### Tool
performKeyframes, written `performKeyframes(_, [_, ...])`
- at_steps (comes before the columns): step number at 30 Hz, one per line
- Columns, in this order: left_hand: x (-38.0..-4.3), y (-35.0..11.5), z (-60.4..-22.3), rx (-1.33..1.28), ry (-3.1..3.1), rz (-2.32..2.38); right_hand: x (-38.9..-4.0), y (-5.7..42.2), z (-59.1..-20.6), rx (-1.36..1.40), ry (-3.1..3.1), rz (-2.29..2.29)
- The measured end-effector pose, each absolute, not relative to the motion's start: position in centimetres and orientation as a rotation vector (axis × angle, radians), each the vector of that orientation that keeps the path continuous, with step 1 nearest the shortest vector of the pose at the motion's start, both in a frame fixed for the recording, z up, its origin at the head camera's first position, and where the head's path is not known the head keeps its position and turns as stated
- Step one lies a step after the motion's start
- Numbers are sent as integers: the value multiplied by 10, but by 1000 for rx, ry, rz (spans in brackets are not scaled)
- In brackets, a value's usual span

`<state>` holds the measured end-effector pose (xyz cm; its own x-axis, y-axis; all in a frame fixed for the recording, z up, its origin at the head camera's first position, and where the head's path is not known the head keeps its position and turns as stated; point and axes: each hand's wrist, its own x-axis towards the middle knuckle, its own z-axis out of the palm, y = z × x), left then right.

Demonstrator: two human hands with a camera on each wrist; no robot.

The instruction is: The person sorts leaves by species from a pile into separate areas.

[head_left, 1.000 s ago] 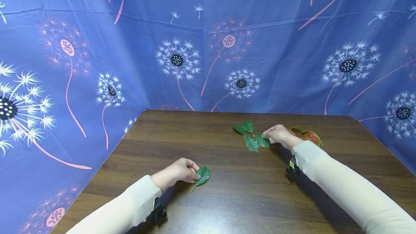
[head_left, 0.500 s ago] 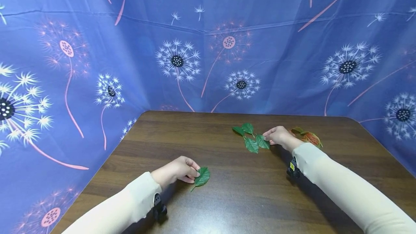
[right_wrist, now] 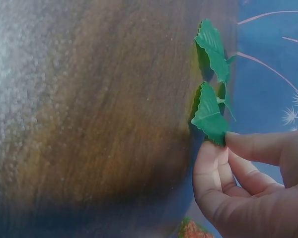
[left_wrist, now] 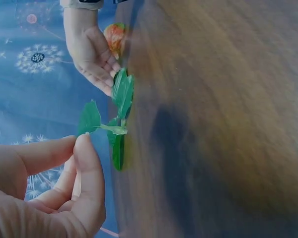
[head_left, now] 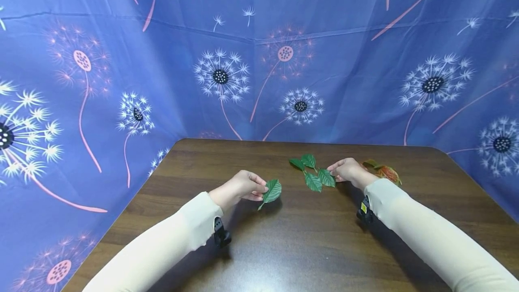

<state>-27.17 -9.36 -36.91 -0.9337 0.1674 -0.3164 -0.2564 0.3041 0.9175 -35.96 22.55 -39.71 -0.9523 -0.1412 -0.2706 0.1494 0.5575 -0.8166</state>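
Observation:
My left hand (head_left: 242, 185) pinches a single green artificial leaf (head_left: 273, 191) between thumb and fingers, its short stem hanging toward me. In the left wrist view that leaf (left_wrist: 90, 118) is raised above the table. Farther back, my right hand (head_left: 348, 169) pinches the outer edge of another green leaf (head_left: 326, 178); the right wrist view shows thumb and fingers on this leaf's tip (right_wrist: 216, 131). Beside it lie several more green leaves (head_left: 313, 182) in a loose cluster. Whether their stems are joined is too small to tell.
Red-orange leaves (head_left: 389, 174) lie right of my right hand, partly hidden by that wrist. The brown wooden table (head_left: 219, 161) runs back to a blue cloth (head_left: 344, 80) with a dandelion print. Each wrist carries a black camera (head_left: 221, 233).
My left hand has lifted its leaf and carried it forward and right, nearer the cluster. The right hand and the leaves by it have hardly moved.

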Motion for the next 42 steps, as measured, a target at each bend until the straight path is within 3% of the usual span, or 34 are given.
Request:
performKeyframes(8, [-290,-75,-362,-122,2170,1743,-364,228,-401,15,2471,-1368])
performKeyframes(25, [-345,-50,-389,-239,2060,1869,-361,227,-402,17,2492,-1374])
performKeyframes(42, [-362,-34,-400,-244,2019,1785,-360,225,-406,18,2510,-1352])
